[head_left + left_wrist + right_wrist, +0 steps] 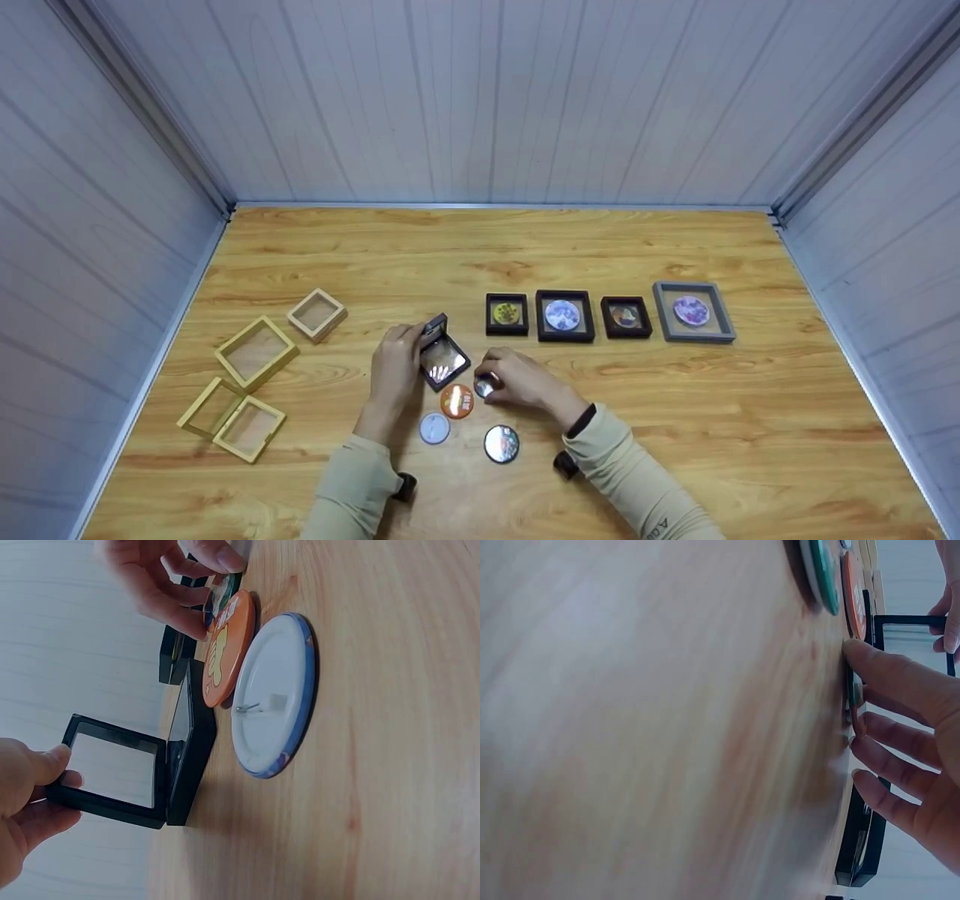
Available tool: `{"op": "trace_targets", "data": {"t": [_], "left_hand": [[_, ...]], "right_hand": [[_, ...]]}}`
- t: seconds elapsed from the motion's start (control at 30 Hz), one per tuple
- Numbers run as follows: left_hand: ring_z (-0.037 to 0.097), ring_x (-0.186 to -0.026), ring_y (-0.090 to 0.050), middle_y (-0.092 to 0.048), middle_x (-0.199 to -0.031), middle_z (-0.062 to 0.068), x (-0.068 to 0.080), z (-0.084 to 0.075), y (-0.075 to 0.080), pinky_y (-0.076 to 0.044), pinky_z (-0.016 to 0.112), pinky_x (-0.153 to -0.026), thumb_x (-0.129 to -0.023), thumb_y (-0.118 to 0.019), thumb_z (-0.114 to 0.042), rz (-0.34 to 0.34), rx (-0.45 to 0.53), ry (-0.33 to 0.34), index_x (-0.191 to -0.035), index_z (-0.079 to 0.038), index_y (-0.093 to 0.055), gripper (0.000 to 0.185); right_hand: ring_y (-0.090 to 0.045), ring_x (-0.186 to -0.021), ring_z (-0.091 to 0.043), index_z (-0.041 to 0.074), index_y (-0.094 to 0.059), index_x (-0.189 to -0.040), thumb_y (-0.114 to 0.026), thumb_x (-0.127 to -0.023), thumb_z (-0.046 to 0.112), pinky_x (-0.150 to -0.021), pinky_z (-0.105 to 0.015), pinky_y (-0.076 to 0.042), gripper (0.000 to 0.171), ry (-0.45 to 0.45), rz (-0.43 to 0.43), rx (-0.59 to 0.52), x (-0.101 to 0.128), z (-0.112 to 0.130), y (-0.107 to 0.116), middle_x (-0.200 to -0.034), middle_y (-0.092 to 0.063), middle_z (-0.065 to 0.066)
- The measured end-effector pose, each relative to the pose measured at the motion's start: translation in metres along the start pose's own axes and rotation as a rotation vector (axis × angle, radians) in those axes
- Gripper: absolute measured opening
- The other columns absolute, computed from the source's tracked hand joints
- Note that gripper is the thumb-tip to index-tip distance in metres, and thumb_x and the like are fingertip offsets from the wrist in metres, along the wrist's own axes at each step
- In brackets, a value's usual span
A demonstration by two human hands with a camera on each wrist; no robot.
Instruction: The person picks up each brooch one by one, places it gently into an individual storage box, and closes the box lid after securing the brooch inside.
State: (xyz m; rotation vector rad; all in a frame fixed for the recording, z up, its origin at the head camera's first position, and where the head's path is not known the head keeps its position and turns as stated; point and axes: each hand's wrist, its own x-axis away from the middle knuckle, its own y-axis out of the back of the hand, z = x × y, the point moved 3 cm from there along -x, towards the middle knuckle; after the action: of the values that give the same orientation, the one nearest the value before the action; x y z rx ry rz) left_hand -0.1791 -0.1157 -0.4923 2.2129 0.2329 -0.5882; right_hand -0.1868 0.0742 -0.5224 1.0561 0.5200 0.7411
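My left hand (394, 366) pinches the raised half of a hinged black display frame (444, 362) with clear film, thumb and fingers on its outer edge in the left wrist view. The frame's other half lies on the table. Just right of it, my right hand (523, 380) holds a small round pin badge (484, 387) by its rim between thumb and fingers, low at the tabletop. Close by lie an orange badge (457, 402), a badge face down (274, 694) showing its white back and pin, and a shiny badge with a dark rim (502, 444).
Behind my right hand stands a row of frames holding badges: several black ones, such as the one with a blue-white badge (565, 337), and a grey frame (730, 330). At left lie a beige frame (330, 328), a yellow frame (279, 364) and an opened yellow frame (238, 450). Panels enclose the wooden table (390, 255).
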Motion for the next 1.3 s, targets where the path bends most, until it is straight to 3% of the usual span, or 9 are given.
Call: {"op": "trace_targets", "data": {"t": [0.3, 0.53, 1.0, 1.3], "left_hand": [[0.028, -0.082, -0.057, -0.061, -0.087, 0.014, 0.000, -0.001, 0.000, -0.048, 0.038, -0.074, -0.084, -0.054, 0.000, 0.017, 0.005, 0.007, -0.097, 0.005, -0.064, 0.017], [0.028, -0.081, -0.057, -0.062, -0.085, 0.015, 0.000, -0.001, 0.001, -0.049, 0.038, -0.072, -0.083, -0.057, 0.001, -0.008, -0.018, -0.022, -0.094, 0.006, -0.065, 0.015], [0.028, -0.084, -0.057, -0.061, -0.089, 0.015, 0.000, 0.000, 0.000, -0.048, 0.038, -0.076, -0.086, -0.052, -0.001, 0.033, -0.004, 0.014, -0.098, 0.005, -0.064, 0.018], [0.030, -0.082, -0.057, -0.060, -0.089, 0.016, 0.000, -0.001, 0.000, -0.048, 0.039, -0.075, -0.085, -0.052, 0.000, 0.031, -0.008, 0.005, -0.098, 0.005, -0.064, 0.018]], "right_hand": [[-0.052, -0.080, -0.016, 0.009, -0.065, -0.091, -0.071, -0.068, 0.018, -0.071, -0.026, -0.045, 0.026, 0.028, -0.021, 0.086, -0.003, 0.006, 0.000, -0.088, -0.054, -0.003], [-0.052, -0.081, -0.018, 0.004, -0.066, -0.093, -0.069, -0.071, 0.016, -0.073, -0.027, -0.046, 0.025, 0.056, -0.089, 0.009, -0.011, 0.011, 0.005, -0.089, -0.054, -0.007], [-0.053, -0.087, -0.017, 0.002, -0.064, -0.100, -0.068, -0.075, 0.015, -0.077, -0.022, -0.045, 0.029, -0.060, -0.113, -0.047, -0.036, 0.017, 0.005, -0.097, -0.056, -0.008], [-0.054, -0.090, -0.019, 0.001, -0.063, -0.105, -0.067, -0.075, 0.016, -0.082, -0.025, -0.044, 0.033, -0.060, -0.159, -0.029, -0.048, 0.018, 0.001, -0.098, -0.058, -0.008]]}}
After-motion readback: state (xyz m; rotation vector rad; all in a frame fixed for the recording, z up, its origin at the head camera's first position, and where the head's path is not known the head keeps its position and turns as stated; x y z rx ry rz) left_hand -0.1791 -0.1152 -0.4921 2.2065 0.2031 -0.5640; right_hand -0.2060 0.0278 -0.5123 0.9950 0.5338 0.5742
